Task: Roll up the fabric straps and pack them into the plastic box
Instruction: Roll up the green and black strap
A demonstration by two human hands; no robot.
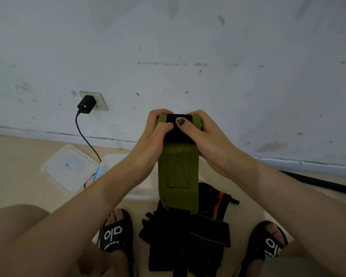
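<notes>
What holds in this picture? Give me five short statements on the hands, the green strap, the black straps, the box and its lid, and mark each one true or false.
1. Both hands, left hand and right hand, grip the rolled top end of the green strap. True.
2. The green strap is fully rolled up. False: a long flat length hangs below the hands.
3. The black straps lie in a pile on the floor between the person's feet. True.
4. The lid is closed on the plastic box. False: it lies on the floor, left of the box.
5. The black charger lies loose on the floor. False: it is plugged into the wall socket.
</notes>
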